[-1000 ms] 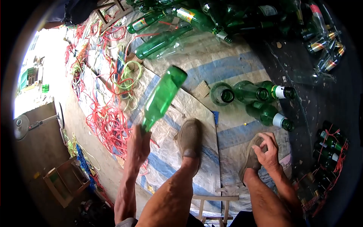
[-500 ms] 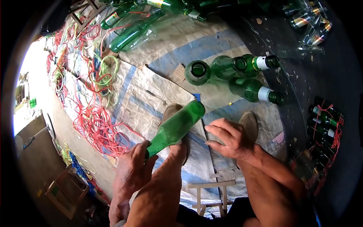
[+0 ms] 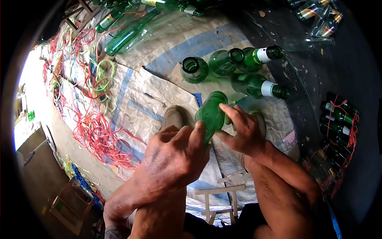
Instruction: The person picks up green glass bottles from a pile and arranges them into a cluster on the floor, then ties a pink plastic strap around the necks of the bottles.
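A green glass bottle (image 3: 215, 109) is tilted in front of me, its base pointing away and up. My left hand (image 3: 175, 153) is closed around its neck end, which the fingers mostly hide. My right hand (image 3: 244, 129) is at the bottle's right side, index fingertip against the glass and thumb near the lower part, fingers apart. Beyond the hands stand several green bottles: an unlabelled bottle (image 3: 195, 71), another bottle (image 3: 223, 63) beside it, and a bottle with a white neck label (image 3: 254, 85).
Tangled red plastic string (image 3: 99, 137) lies on the left of the woven sheet (image 3: 159, 85). Tied bottles (image 3: 338, 123) are on the right. More bottles (image 3: 133, 32) lie at the top. A small wooden stool (image 3: 221, 190) stands between my legs.
My left hand has moved right and up with the bottle, turning its base further away from me. My right hand has come up against the bottle. The camera view has shifted slightly.
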The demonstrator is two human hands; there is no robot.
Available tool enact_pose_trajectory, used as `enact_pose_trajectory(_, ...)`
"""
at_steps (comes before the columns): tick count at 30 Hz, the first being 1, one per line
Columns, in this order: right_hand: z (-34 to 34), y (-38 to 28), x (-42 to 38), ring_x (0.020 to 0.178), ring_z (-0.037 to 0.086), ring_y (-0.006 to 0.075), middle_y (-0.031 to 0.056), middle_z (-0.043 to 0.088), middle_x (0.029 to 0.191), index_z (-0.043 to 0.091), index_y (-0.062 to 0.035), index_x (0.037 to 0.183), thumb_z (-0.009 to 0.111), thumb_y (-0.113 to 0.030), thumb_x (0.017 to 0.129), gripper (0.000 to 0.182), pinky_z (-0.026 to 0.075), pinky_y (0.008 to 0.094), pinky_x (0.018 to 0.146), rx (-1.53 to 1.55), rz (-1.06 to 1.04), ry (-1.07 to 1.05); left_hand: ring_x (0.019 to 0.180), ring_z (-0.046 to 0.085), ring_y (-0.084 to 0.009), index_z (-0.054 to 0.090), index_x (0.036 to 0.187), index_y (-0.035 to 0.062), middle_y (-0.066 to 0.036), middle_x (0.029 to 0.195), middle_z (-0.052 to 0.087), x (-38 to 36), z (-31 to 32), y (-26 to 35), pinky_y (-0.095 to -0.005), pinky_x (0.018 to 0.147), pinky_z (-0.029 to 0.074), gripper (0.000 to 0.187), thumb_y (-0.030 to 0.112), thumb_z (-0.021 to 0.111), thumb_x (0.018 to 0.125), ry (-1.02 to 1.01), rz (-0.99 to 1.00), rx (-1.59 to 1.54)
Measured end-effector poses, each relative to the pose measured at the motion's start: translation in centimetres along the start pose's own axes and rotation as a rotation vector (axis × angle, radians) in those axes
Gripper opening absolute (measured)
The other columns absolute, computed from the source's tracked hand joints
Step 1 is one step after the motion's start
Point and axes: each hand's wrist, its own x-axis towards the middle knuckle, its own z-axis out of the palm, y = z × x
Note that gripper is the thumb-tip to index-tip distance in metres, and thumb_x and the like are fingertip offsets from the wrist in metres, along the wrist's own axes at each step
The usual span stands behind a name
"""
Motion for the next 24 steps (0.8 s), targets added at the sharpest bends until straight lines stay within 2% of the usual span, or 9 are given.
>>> enact_pose_trajectory(6,-0.1,0.7,-1.0,0.101,0.079,0.0387,0.0248,0.076,0.121,0.055,-0.0011,0.154,0.091,-0.017,0.086,0.078,0.064,0.0417,0.084,0.081,0.260,-0.001,0.073,0.071,-0.0337,0.067,0.127,-0.0024,-0.012,0.085,0.069,2.3,2.5,0.3,-0.0436,0.064,0.059,0.050,0.010,0.086,0.083,0.149,0.081,0.011)
enact_pose_trajectory(10,0.0,1.1,-1.2,0.090,0.080,0.0344,0.0217,0.078,0.106,0.055,-0.0009,0.152,0.091,-0.017,0.088,0.075,0.063,0.0407,0.076,0.081,0.330,0.021,0.071,0.071,-0.0323,0.069,0.122,-0.0009,-0.011,0.081,0.069,3.6,3.8,0.5,-0.0423,0.065,0.059,0.048,0.010,0.088,0.079,0.227,0.129,0.020)
enact_pose_trajectory(13,0.1,1.2,-1.1,0.079,0.078,0.0302,0.0177,0.077,0.092,0.056,-0.0003,0.150,0.090,-0.018,0.088,0.072,0.061,0.0394,0.068,0.108,0.406,0.022,0.062,0.067,-0.0256,0.070,0.118,-0.0029,-0.006,0.078,0.064,4.5,5.4,-0.4,-0.0387,0.058,0.054,0.049,0.010,0.083,0.073,0.306,0.172,0.048)
enact_pose_trajectory(14,0.2,1.4,-1.0,0.075,0.078,0.0288,0.0163,0.076,0.088,0.056,-0.0001,0.149,0.090,-0.018,0.089,0.072,0.060,0.0389,0.066,0.116,0.429,0.023,0.061,0.067,-0.0263,0.069,0.118,-0.0006,-0.006,0.077,0.064,4.7,5.7,-0.6,-0.0394,0.058,0.053,0.047,0.010,0.083,0.074,0.321,0.160,0.047)
enact_pose_trajectory(17,0.7,2.1,-1.4,0.069,0.075,0.0263,0.0136,0.074,0.079,0.063,-0.0021,0.140,0.090,-0.021,0.089,0.061,0.057,0.0372,0.062,0.154,0.457,0.097,0.067,0.070,-0.0305,0.069,0.118,0.0016,-0.010,0.081,0.070,5.0,5.5,-0.4,-0.0408,0.063,0.057,0.047,0.012,0.091,0.077,0.253,0.093,0.031)
enact_pose_trajectory(23,1.0,6.4,-3.9,0.066,0.072,0.0252,0.0115,0.072,0.072,0.072,-0.0063,0.121,0.089,-0.025,0.091,0.040,0.057,0.0381,0.063,0.127,0.626,0.106,0.067,0.071,-0.0304,0.071,0.117,0.0045,-0.010,0.088,0.076,5.6,6.3,-0.8,-0.0404,0.063,0.057,0.043,0.011,0.090,0.078,0.312,0.076,0.014)
enact_pose_trajectory(24,0.7,6.6,-3.9,0.067,0.073,0.0264,0.0109,0.073,0.074,0.070,-0.0044,0.113,0.090,-0.025,0.090,0.037,0.057,0.0395,0.065,0.137,0.684,0.132,0.067,0.071,-0.0306,0.071,0.117,0.0049,-0.010,0.090,0.077,5.7,6.2,-0.7,-0.0404,0.063,0.057,0.043,0.011,0.090,0.079,0.314,0.062,0.016)
